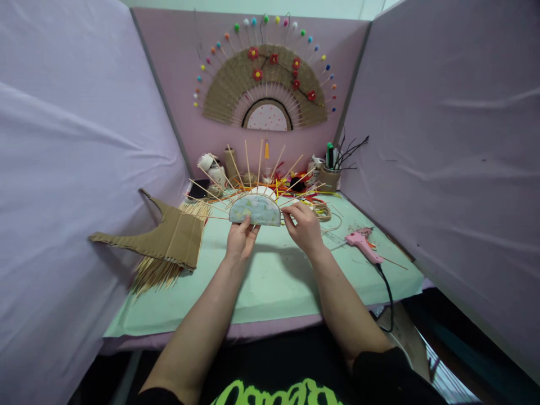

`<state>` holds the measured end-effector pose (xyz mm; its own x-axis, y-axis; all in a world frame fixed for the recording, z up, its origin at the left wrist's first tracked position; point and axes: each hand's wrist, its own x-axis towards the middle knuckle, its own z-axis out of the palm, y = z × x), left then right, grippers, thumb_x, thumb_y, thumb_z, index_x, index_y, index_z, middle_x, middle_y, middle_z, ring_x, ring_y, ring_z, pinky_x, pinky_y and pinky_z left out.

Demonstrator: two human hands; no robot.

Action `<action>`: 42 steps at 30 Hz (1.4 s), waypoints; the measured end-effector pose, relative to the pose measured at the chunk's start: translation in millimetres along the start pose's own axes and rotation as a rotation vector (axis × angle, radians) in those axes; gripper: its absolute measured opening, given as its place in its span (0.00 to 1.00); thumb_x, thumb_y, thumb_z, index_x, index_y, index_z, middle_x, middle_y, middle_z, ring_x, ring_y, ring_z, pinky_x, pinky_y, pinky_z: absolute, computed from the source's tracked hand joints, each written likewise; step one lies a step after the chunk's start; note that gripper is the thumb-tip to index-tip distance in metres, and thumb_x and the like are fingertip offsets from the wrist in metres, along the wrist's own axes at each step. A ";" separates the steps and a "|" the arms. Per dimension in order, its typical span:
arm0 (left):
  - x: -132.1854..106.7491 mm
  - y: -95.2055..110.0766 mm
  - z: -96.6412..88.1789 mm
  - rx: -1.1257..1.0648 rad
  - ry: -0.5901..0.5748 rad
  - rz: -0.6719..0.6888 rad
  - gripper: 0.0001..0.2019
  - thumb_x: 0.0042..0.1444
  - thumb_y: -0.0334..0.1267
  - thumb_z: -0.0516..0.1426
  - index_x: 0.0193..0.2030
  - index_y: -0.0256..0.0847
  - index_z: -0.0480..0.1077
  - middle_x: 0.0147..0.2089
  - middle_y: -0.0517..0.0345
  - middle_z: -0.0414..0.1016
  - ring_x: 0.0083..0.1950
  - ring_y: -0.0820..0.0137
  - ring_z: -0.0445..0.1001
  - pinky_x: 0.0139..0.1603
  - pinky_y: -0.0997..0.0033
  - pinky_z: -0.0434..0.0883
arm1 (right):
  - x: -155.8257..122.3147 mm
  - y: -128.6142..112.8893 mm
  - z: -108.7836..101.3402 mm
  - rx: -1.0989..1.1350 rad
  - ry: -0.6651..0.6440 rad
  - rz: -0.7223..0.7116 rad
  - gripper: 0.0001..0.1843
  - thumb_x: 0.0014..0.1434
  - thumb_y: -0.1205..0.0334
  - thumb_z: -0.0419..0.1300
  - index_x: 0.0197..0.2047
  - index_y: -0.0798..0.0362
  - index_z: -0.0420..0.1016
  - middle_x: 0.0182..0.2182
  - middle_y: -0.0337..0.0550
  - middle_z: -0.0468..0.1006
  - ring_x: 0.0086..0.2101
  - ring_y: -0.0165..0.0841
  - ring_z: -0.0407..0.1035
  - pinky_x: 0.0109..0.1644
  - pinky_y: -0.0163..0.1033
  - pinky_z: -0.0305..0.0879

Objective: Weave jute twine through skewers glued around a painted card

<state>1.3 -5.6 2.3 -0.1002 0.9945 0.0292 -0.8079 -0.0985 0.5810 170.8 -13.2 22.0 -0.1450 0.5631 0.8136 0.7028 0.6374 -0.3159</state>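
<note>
A half-round fan base (255,211) covered in pale blue flowered fabric is held upright above the table. Thin wooden sticks (248,163) fan out from its curved edge. My left hand (241,239) grips the base's lower edge, thumb on the front face and fingers behind. At the base's right end, my right hand (304,225) has its thumb and forefinger pinched together on a thin stick at the edge; the hand partly hides the sticks there. A small white round piece (265,192) shows just behind the top of the curve.
On the left, a cut cardboard piece (177,236) lies over a bundle of sticks (158,275). A pink glue gun (365,246) rests at the right, its cord over the table's edge. Coloured strips, twine (323,211) and jars line the back, below a large decorated fan (228,84).
</note>
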 end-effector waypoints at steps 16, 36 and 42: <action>-0.4 1.9 2.0 -0.001 0.005 -0.003 0.16 0.51 0.27 0.60 0.46 0.45 0.69 0.51 0.56 0.74 0.52 0.69 0.72 0.58 0.62 0.66 | -4.3 -3.5 2.4 -0.008 -0.012 0.041 0.09 0.61 0.65 0.52 0.36 0.52 0.73 0.32 0.45 0.73 0.34 0.33 0.67 0.39 0.37 0.63; 0.3 2.3 1.1 -0.018 -0.006 0.033 0.16 0.51 0.27 0.60 0.46 0.45 0.69 0.52 0.56 0.74 0.55 0.68 0.71 0.59 0.61 0.66 | -8.1 -4.7 3.4 0.002 0.069 -0.002 0.09 0.59 0.63 0.54 0.40 0.51 0.75 0.36 0.47 0.74 0.39 0.36 0.67 0.45 0.41 0.64; -1.6 3.1 4.8 0.000 -0.036 0.060 0.17 0.49 0.27 0.61 0.46 0.47 0.69 0.55 0.57 0.72 0.59 0.67 0.67 0.60 0.61 0.64 | -12.4 -8.0 3.4 -0.020 0.296 -0.009 0.16 0.56 0.64 0.56 0.48 0.50 0.71 0.41 0.50 0.71 0.44 0.41 0.66 0.51 0.50 0.61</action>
<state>1.8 -7.3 7.9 -0.1275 0.9875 0.0931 -0.8014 -0.1579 0.5770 164.7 -23.4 12.8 0.0564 0.3775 0.9243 0.7161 0.6298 -0.3010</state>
